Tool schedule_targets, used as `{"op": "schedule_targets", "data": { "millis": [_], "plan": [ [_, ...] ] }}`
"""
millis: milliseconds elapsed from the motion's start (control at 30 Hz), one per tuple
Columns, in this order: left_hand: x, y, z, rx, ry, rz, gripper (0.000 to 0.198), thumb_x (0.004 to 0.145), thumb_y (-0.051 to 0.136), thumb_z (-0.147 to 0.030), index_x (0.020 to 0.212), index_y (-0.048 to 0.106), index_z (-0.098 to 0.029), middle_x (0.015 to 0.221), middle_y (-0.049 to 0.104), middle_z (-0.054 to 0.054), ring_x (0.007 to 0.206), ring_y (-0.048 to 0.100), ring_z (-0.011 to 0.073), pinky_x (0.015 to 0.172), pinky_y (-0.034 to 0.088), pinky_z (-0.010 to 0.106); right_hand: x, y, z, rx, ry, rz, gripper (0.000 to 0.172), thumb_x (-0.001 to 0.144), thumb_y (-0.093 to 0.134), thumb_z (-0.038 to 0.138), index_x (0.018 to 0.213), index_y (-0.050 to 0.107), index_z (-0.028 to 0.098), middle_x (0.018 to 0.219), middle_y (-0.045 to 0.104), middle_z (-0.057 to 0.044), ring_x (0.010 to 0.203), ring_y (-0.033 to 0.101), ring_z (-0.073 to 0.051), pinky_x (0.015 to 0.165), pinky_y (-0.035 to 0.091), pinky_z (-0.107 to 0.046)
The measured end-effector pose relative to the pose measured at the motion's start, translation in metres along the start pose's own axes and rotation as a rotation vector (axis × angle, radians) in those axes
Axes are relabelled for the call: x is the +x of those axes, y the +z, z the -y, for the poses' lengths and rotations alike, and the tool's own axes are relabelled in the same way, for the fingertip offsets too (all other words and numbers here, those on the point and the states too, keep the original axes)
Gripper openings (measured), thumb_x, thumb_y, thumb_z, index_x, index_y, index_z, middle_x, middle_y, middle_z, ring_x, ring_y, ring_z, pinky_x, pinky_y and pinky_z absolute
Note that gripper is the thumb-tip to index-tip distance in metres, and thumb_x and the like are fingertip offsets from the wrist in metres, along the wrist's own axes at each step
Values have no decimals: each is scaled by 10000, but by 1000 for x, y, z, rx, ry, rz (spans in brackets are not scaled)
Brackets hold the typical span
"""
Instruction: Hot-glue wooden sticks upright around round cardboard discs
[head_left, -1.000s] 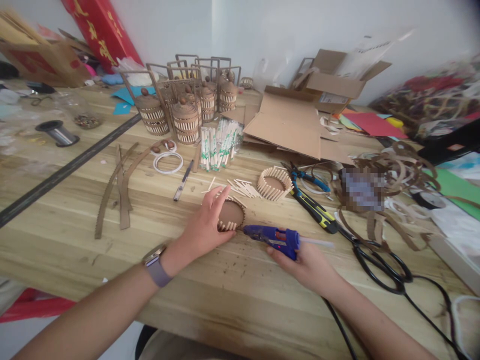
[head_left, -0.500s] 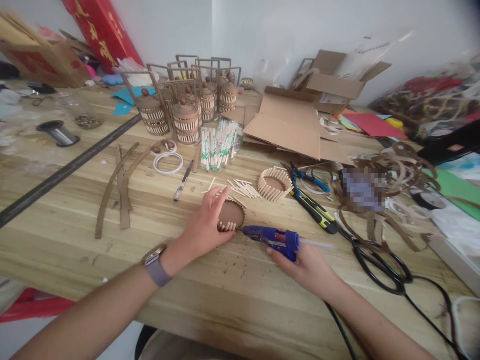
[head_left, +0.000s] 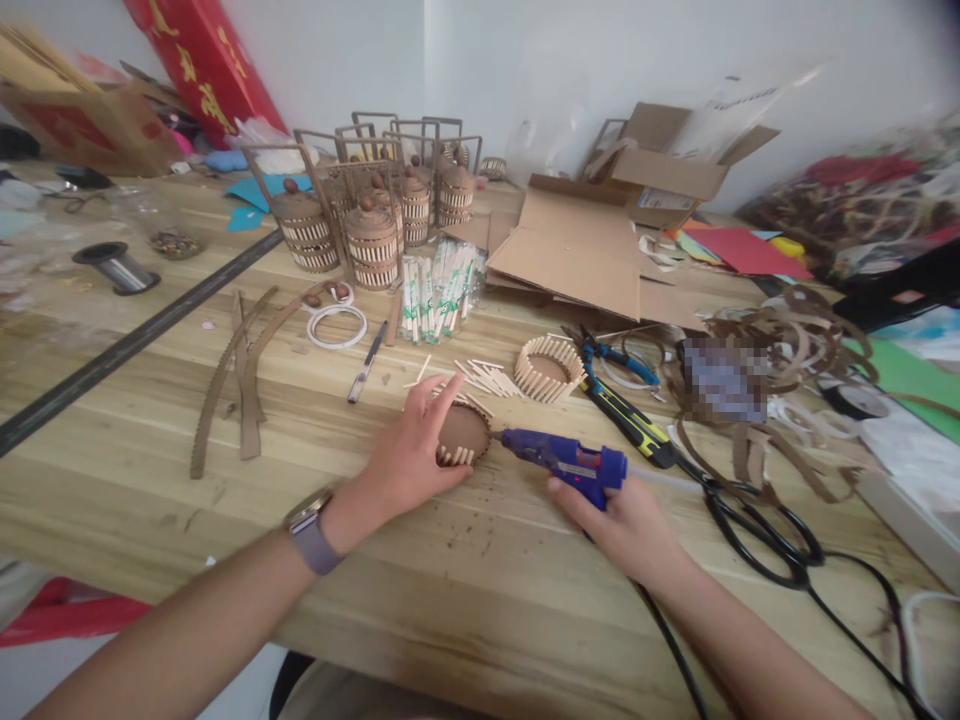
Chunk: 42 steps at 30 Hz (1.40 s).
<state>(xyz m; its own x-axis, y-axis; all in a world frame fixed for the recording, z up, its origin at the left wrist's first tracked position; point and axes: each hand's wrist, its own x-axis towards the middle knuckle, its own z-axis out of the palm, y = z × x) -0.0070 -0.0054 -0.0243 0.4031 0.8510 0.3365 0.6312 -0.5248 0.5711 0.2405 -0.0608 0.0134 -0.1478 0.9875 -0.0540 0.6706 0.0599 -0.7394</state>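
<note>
Around the left side of a round brown cardboard base (head_left: pixel 466 430) curves my left hand (head_left: pixel 409 445), steadying it on the table with the thumb at its near edge. Short pale sticks (head_left: pixel 455 457) stand along the near part of its rim. My right hand (head_left: pixel 626 525) grips a blue hot glue gun (head_left: pixel 566 462), whose nozzle points left at the base's right edge. Loose pale sticks (head_left: pixel 491 378) lie just behind the base. A second round base ringed with sticks (head_left: pixel 550 368) sits to the right of them.
Several finished stick baskets with handles (head_left: pixel 375 245) stand at the back. Pliers (head_left: pixel 619 362), a yellow-black utility knife (head_left: pixel 630 420) and large black scissors (head_left: pixel 761 530) lie right. Cardboard strips (head_left: pixel 244 390) and a pen-like cutter (head_left: pixel 367 362) lie left. The glue gun's cord (head_left: pixel 671 640) trails towards me.
My right hand has shifted the glue gun right and slightly up, so its nozzle moved from the base's lower right edge up along its right side. My left hand stays put.
</note>
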Motion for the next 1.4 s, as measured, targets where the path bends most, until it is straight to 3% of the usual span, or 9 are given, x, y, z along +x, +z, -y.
{"op": "schedule_targets", "data": {
  "millis": [200,300,433,533,600,767,967,1200,1400],
  "plan": [
    [0,0,2,5,-6,-2,1093,654,820,-217,1511,143,-266,1472,303,180,1410,297,416,1104,363,619,3,-16,10,440,258,714,534,772,578,693,769,625,162,751,671,-69,588,591,-134,501,461,-235],
    [0,-1,2,6,-5,8,1085,668,809,-214,1512,130,-274,1479,293,177,1417,286,412,1110,350,627,4,-12,11,391,302,818,604,746,554,760,743,607,159,712,652,-62,584,608,-140,475,451,-222],
    [1,-2,2,-8,-11,12,1064,668,803,-218,1511,154,-250,1475,295,185,1420,283,412,1111,361,612,8,-16,20,-77,187,704,557,866,472,670,703,659,171,618,628,-39,536,574,-143,475,394,-230],
    [2,-2,1,-19,-17,15,1058,661,802,-216,1509,171,-246,1473,299,182,1424,283,403,1121,356,597,18,-25,31,-582,68,482,463,921,491,529,648,656,193,621,644,-50,555,566,-162,485,307,-251],
    [2,-2,1,-29,-16,21,1055,664,800,-220,1509,169,-252,1474,300,177,1425,287,391,1131,346,589,30,-29,36,-746,32,320,390,924,527,460,659,642,198,643,657,-56,590,582,-180,501,287,-261],
    [2,-1,0,-36,-27,20,1021,668,783,-206,1498,190,-244,1471,297,181,1409,324,384,1125,355,583,78,-13,38,-599,-167,136,43,887,598,199,869,636,187,821,712,-47,736,630,-172,624,381,-242],
    [1,0,3,-33,-11,11,1061,652,798,-206,1502,167,-272,1464,314,169,1400,339,383,1120,364,585,120,20,43,-607,-228,210,182,851,573,86,1009,624,159,923,732,-68,826,649,-177,669,391,-234],
    [0,-1,3,-40,-3,23,1041,673,777,-217,1508,158,-282,1468,307,168,1402,333,382,1104,379,589,109,15,38,-674,-162,289,327,813,520,46,1129,592,90,1023,727,-167,916,675,-235,704,418,-261],
    [1,-1,1,-36,2,14,1053,662,783,-196,1506,159,-273,1462,321,168,1406,325,382,1122,360,579,94,5,33,-655,-159,269,205,827,497,66,979,624,120,1003,715,-151,894,646,-215,749,426,-265]
  ]
}}
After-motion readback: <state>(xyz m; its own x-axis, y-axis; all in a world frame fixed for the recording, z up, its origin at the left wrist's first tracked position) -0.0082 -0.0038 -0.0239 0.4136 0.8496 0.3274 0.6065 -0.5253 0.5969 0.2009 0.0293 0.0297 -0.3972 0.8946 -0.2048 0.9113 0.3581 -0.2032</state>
